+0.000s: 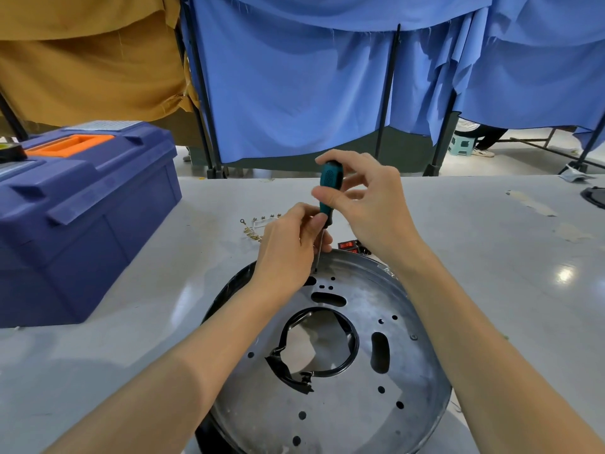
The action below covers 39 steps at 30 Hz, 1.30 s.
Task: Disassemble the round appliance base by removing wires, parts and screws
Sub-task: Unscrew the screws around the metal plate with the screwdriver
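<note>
The round metal appliance base (353,417) lies flat on the grey table in front of me, with several holes, slots and a black ring around its central opening. A teal-handled screwdriver (330,188) stands upright, its tip set at the base's far rim. My right hand (366,204) grips the handle from the right. My left hand (289,247) pinches the lower handle and shaft from the left, just above the rim.
A blue toolbox (82,211) with an orange handle stands at the left. Loose wires and small screws (258,226) lie beyond the base, and a red switch part (348,245) sits by its far rim. Blue and tan curtains hang behind the table.
</note>
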### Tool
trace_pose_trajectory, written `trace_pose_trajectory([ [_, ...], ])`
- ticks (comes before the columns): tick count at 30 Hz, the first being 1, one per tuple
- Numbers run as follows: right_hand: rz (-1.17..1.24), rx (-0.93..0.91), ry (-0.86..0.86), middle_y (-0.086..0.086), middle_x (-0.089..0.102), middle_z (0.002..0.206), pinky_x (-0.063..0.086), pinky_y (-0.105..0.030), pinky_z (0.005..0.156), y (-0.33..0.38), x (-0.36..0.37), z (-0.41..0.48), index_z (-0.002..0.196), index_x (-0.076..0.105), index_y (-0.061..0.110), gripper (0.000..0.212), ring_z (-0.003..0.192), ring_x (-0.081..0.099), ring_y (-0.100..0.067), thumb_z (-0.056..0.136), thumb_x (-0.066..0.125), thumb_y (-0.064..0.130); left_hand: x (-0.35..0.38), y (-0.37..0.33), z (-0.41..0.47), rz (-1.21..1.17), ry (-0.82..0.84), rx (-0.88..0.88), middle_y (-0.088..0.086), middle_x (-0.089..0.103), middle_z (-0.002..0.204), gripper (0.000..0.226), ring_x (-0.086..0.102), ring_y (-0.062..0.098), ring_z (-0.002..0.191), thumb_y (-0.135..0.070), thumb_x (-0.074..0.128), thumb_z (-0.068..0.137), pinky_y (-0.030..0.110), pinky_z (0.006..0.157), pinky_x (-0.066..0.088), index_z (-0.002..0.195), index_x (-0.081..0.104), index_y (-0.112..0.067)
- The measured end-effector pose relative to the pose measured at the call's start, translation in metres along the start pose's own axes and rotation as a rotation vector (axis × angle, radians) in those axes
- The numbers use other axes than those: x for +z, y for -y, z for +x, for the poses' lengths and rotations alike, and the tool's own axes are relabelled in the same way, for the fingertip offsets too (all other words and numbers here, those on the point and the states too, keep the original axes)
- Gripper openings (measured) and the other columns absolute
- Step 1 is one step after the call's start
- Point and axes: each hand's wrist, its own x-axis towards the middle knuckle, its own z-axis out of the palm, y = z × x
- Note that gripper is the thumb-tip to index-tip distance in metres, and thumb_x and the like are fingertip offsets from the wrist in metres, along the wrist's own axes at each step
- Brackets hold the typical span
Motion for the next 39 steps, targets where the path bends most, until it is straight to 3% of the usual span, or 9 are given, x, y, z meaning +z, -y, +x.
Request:
trace_pose_trajectory([
  [6, 0.054, 0.009, 0.051, -0.003, 0.069, 0.098, 0.056, -0.023, 0.083, 0.0, -0.002, 0.0, 0.12, 0.064, 0.016, 0.045, 0.089, 0.068, -0.016, 0.087, 0.056, -0.013, 0.001, 0.001, 0.0, 0.01, -0.037, 0.013, -0.002, 0.07, 0.072, 0.014, 0.069, 0.014, 0.068, -0.034, 0.063, 0.092, 0.045, 0.074, 0.058, 0.096, 0.057, -0.022],
  [10, 0.089, 0.011, 0.077, 0.002, 0.065, 0.101, 0.055, -0.033, 0.087, 0.001, 0.003, -0.002, 0.116, 0.064, 0.022, 0.031, 0.095, 0.064, -0.016, 0.087, 0.068, 0.011, -0.001, 0.0, 0.0, 0.056, 0.01, 0.051, -0.003, 0.069, 0.074, 0.022, 0.068, 0.011, 0.069, -0.025, 0.042, 0.103, 0.046, 0.075, 0.057, 0.106, 0.061, -0.014],
  [12, 0.038, -0.003, 0.055, 0.006, 0.06, 0.102, 0.052, -0.029, 0.085, 0.0, 0.004, -0.003, 0.115, 0.064, 0.027, 0.035, 0.094, 0.06, -0.009, 0.082, 0.075, 0.02, -0.001, -0.001, 0.0, 0.029, 0.007, 0.042, -0.003, 0.069, 0.073, 0.021, 0.068, 0.009, 0.07, -0.025, 0.044, 0.102, 0.045, 0.076, 0.057, 0.103, 0.062, -0.014],
  [18, 0.073, -0.005, 0.073, -0.001, 0.066, 0.1, 0.056, -0.024, 0.081, 0.002, 0.002, -0.001, 0.12, 0.062, 0.02, 0.047, 0.091, 0.065, -0.012, 0.085, 0.059, -0.011, -0.002, -0.003, 0.0, -0.028, -0.054, -0.018, -0.001, 0.069, 0.069, 0.024, 0.069, 0.017, 0.066, -0.034, 0.072, 0.084, 0.048, 0.072, 0.057, 0.084, 0.05, -0.022],
  [23, 0.033, -0.009, 0.065, 0.005, 0.059, 0.103, 0.052, -0.027, 0.085, 0.002, 0.005, -0.002, 0.113, 0.064, 0.026, 0.031, 0.094, 0.059, -0.006, 0.084, 0.073, 0.019, -0.002, -0.004, 0.001, -0.008, 0.023, 0.029, -0.005, 0.07, 0.071, 0.021, 0.069, 0.014, 0.071, -0.028, 0.046, 0.102, 0.045, 0.076, 0.058, 0.104, 0.063, -0.015],
  [27, -0.014, -0.009, 0.016, 0.003, 0.062, 0.104, 0.052, -0.019, 0.08, 0.001, 0.002, 0.0, 0.127, 0.061, 0.024, 0.046, 0.087, 0.059, -0.007, 0.086, 0.068, 0.003, -0.003, -0.004, 0.001, -0.053, 0.022, -0.004, -0.001, 0.071, 0.075, 0.015, 0.07, 0.015, 0.072, -0.021, 0.052, 0.099, 0.045, 0.078, 0.058, 0.101, 0.063, -0.01],
  [30, 0.031, 0.015, 0.041, -0.002, 0.067, 0.104, 0.054, -0.033, 0.088, 0.003, 0.002, 0.0, 0.124, 0.062, 0.019, 0.047, 0.091, 0.063, -0.016, 0.086, 0.059, -0.008, -0.003, -0.003, 0.001, -0.035, -0.023, -0.026, 0.001, 0.07, 0.071, 0.02, 0.069, 0.015, 0.066, -0.026, 0.073, 0.085, 0.043, 0.073, 0.058, 0.091, 0.056, -0.018],
  [34, 0.036, -0.024, 0.102, 0.01, 0.065, 0.096, 0.051, -0.039, 0.092, 0.007, 0.007, -0.004, 0.114, 0.064, 0.022, 0.029, 0.093, 0.062, -0.012, 0.087, 0.067, 0.01, -0.006, -0.002, 0.002, 0.018, -0.041, -0.028, 0.0, 0.068, 0.065, 0.031, 0.068, 0.016, 0.06, -0.027, 0.078, 0.077, 0.046, 0.069, 0.058, 0.093, 0.057, -0.012],
  [39, 0.039, 0.01, 0.041, 0.009, 0.065, 0.097, 0.051, -0.022, 0.084, 0.001, 0.001, 0.0, 0.121, 0.064, 0.02, 0.037, 0.093, 0.059, -0.007, 0.091, 0.057, -0.002, -0.005, -0.003, 0.003, -0.095, 0.011, -0.01, 0.003, 0.071, 0.079, 0.013, 0.071, 0.017, 0.071, -0.02, 0.053, 0.098, 0.04, 0.071, 0.059, 0.101, 0.064, -0.013],
])
